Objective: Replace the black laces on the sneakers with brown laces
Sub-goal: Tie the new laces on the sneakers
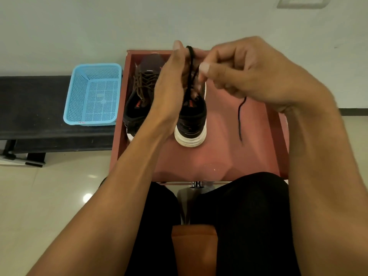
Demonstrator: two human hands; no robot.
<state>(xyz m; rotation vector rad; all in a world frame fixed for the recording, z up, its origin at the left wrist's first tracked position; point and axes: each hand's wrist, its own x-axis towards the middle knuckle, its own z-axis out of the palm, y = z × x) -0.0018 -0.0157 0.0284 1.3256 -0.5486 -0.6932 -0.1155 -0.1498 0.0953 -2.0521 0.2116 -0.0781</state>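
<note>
On the square red tabletop (229, 152) sit a dark brown-laced sneaker (139, 100) and, beside it, a dark white-soled sneaker (192, 120). Above that one, your left hand (171, 82) and right hand (251, 72) each pinch its thin black lace (192, 64), pulled upward.

Perforated plastic basket (93, 94); glossy floor tiles (49, 196); woven black lace (192, 62).

Soft, dim indoor light, glare spots on the floor tiles (87, 196), wide-angle bending at edges, motion-blurred fingertips.
</note>
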